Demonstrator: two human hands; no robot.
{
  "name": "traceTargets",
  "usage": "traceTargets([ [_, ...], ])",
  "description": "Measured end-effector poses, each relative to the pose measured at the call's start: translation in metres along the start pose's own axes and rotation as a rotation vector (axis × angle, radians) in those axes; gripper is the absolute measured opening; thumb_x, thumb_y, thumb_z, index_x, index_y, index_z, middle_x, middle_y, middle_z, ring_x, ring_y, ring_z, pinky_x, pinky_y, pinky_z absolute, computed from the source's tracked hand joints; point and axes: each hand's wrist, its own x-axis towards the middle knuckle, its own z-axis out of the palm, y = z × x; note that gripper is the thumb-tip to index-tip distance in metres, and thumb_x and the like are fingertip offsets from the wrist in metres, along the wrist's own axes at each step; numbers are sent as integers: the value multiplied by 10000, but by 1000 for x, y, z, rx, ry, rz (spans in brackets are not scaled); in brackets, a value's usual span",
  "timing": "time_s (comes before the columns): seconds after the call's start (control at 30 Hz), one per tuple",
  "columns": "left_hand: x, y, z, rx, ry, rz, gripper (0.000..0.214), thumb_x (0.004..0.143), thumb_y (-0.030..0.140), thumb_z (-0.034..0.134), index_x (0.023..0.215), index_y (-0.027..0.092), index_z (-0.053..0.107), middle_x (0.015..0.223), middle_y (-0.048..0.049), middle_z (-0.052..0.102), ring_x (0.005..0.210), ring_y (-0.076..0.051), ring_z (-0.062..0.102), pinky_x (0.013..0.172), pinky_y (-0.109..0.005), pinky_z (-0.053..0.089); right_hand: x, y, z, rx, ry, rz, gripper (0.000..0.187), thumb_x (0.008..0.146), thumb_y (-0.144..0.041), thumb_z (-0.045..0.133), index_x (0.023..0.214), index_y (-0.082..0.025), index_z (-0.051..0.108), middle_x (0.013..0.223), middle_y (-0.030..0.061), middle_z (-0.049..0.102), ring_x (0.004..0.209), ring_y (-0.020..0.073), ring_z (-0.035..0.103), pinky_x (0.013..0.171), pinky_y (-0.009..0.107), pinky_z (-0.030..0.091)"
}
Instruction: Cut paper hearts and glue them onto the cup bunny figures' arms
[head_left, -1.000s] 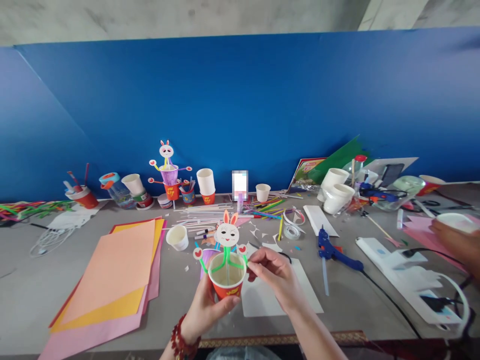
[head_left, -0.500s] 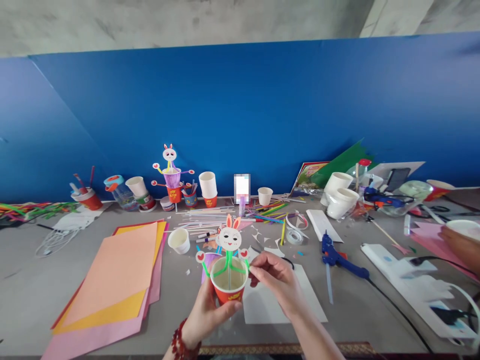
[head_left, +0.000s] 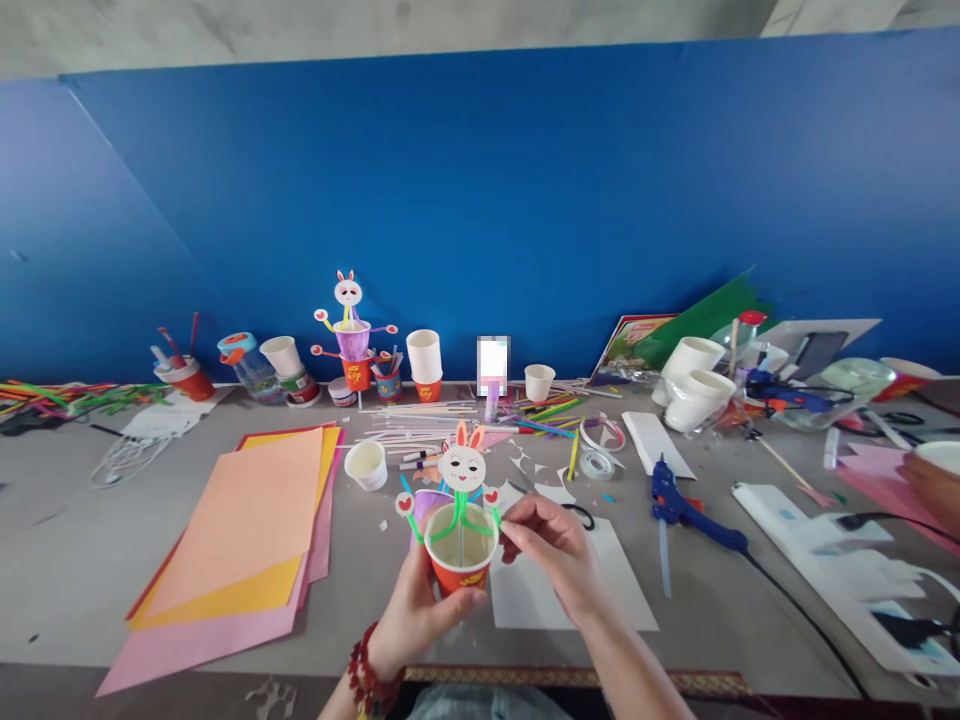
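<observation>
A red paper cup (head_left: 459, 578) fitted with a rabbit figure is gripped in the left hand (head_left: 420, 605) at the lower centre of the frame, the thumb laid across its front. The cup's mouth is tilted toward the camera, and above its rim a white rabbit head (head_left: 462, 467) with orange-pink ears is supported by green stems (head_left: 459, 508). To either side, a white disc (head_left: 406, 505) marked with a red heart is carried on a bent green arm. The green arm (head_left: 496, 517) at the right of the cup is pinched between the thumb and fingertips of the right hand (head_left: 551, 545). A dark red beaded bracelet (head_left: 371, 665) is worn on the left wrist.

Just behind the held cup, a purple cup (head_left: 426, 505) is partly hidden, and a white sheet (head_left: 604, 580) is spread beneath the right hand. A fanned stack of coloured paper (head_left: 255, 510) is laid out at the left of the frame. Left of centre, a second rabbit figure (head_left: 348, 293) is mounted on stacked purple and red cups before a blue panel (head_left: 465, 200). At the right, a blue glue gun (head_left: 697, 520) is set near a white power strip (head_left: 817, 575). Another person's hand (head_left: 926, 490) is seen at the right edge, beside a white rim; its grip cannot be told.
</observation>
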Motion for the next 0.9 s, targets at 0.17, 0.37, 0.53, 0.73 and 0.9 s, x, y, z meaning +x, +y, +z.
traceTargets([
  [0.17,0,0,-2,10,14,-36,638,716,371,827,1249,150,555,1182,-139,690,1063,-306,665,932,-389,543,3,1,6,31,21,37,290,771,-424,797,707,-171,671,627,6,658,590,133,600,563,256,552],
  [0.37,-1,-1,-4,17,14,-13,668,714,362,831,1281,172,535,1227,-131,674,1113,-302,650,973,-387,522,4,4,7,56,29,60,287,766,-421,802,713,-170,674,630,5,664,597,135,605,569,259,554],
  [0.53,2,-6,-6,39,-4,-22,682,715,379,829,1293,164,538,1224,-136,671,1118,-313,645,975,-395,520,4,6,5,63,31,68,270,773,-407,799,717,-174,675,637,3,668,600,133,611,575,254,550],
  [0.73,5,-8,-4,49,-17,-42,804,720,377,828,1396,167,447,1297,-157,627,1172,-326,617,1017,-421,494,6,5,2,60,30,80,264,772,-402,798,715,-173,678,634,5,662,593,132,609,566,250,542],
  [0.9,6,-4,-2,55,-11,-57,771,712,400,827,1361,156,490,1221,-150,657,1142,-334,629,998,-440,503,7,4,1,47,36,80,244,786,-386,785,717,-178,677,638,4,653,598,135,604,569,255,544],
])
